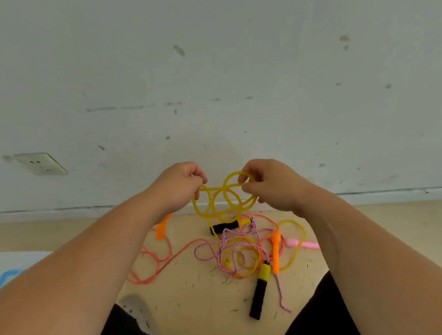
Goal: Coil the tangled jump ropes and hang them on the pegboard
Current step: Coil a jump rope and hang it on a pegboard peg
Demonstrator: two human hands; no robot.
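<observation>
While each grip, left hand [179,183] and right hand [266,183], is pinching loops of the thin yellow plastic jump rope [225,194] above the floor [202,317], it is looking light and springy, best held where loops cross.

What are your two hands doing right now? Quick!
Left hand: closed, pinching the yellow rope.
Right hand: closed, pinching a loop of the same yellow rope.
</observation>
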